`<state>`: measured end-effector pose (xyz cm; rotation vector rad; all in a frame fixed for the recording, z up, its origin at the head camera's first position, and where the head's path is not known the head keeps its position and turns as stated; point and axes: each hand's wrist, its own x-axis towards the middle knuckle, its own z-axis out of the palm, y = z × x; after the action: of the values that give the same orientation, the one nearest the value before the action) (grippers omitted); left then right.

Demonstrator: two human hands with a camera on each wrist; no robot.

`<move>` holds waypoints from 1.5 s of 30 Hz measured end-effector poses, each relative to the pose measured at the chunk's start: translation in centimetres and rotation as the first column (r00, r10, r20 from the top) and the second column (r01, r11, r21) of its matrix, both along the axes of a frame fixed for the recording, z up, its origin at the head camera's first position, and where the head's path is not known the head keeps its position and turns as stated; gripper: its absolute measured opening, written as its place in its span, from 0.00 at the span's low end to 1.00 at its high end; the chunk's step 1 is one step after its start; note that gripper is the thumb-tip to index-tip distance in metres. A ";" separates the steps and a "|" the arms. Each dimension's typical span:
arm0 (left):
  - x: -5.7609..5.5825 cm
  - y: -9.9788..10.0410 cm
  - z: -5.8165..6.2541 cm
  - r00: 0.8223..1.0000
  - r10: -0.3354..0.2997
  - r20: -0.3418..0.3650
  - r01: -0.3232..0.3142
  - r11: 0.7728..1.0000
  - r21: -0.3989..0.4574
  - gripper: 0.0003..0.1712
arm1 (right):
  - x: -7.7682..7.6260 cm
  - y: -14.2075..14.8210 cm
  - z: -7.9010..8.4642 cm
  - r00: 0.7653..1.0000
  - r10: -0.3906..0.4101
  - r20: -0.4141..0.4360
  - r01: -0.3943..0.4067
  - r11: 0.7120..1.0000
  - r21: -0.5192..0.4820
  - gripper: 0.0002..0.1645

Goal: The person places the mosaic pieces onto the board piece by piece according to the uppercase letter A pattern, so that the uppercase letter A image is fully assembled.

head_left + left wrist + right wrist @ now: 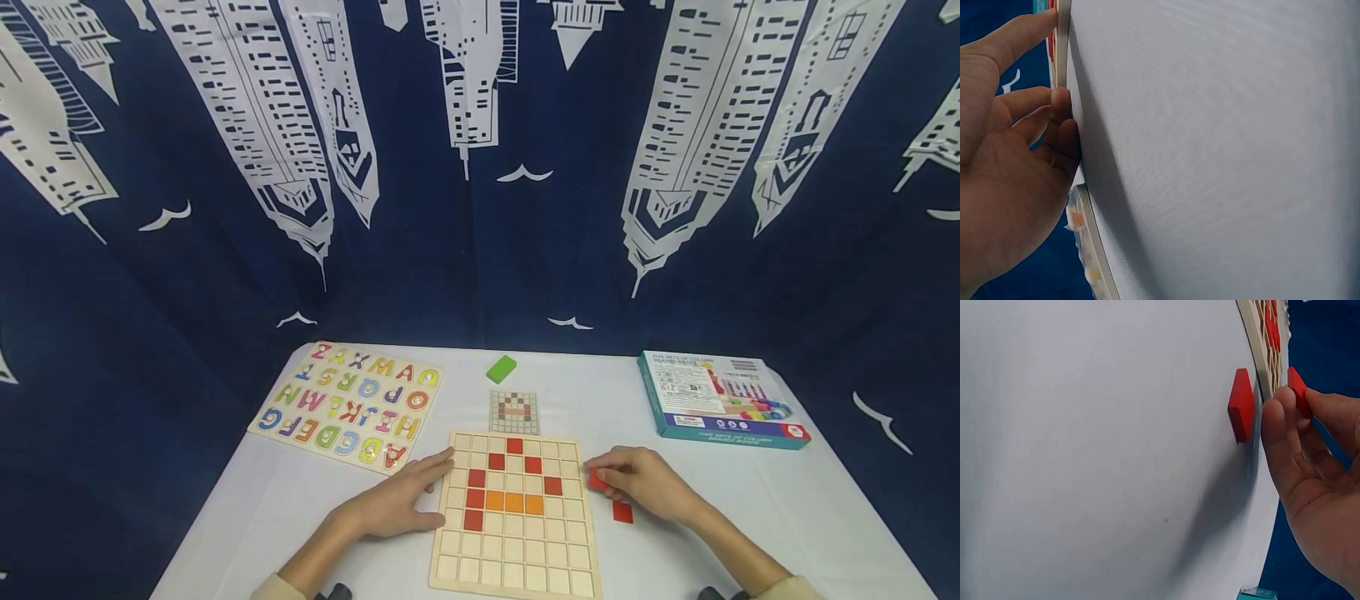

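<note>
A wooden grid board (513, 550) lies in the middle of the table in the head view. Several red square tiles and a row of 3 orange tiles (513, 502) sit in its cells. Along the board's left edge rests my left hand (397, 500), thumb and fingers spread and touching the rim. My right hand (651, 482) pinches a red tile (1299, 392) between thumb and fingers, just off the board's right side. Another red tile (622, 512) lies loose on the table below that hand.
Behind the board lie a small pattern card (514, 412) and a green block (501, 369). An alphabet puzzle board (420, 375) occupies the back left. At the back right is a teal and white box (682, 383). White cloth covers the table (750, 500).
</note>
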<state>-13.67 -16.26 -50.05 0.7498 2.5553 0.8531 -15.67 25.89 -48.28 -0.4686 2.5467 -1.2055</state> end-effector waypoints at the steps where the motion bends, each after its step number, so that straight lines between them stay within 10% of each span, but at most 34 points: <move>1: 0.0 0.0 0.0 1.000 0.000 -0.002 0.000 1.000 -0.002 0.46 | 0.0 -0.1 0.0 1.000 0.003 0.000 -0.003 1.000 -0.003 0.14; 45: 0.1 0.1 0.0 1.000 -0.009 -0.014 0.009 1.000 -0.003 0.46 | 0.9 -4.1 -0.5 0.992 0.126 0.005 -0.126 0.989 -0.076 0.10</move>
<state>-13.60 -16.20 -50.06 0.7689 2.5629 0.8435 -14.75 21.74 -48.74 -0.6293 2.4297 -1.2578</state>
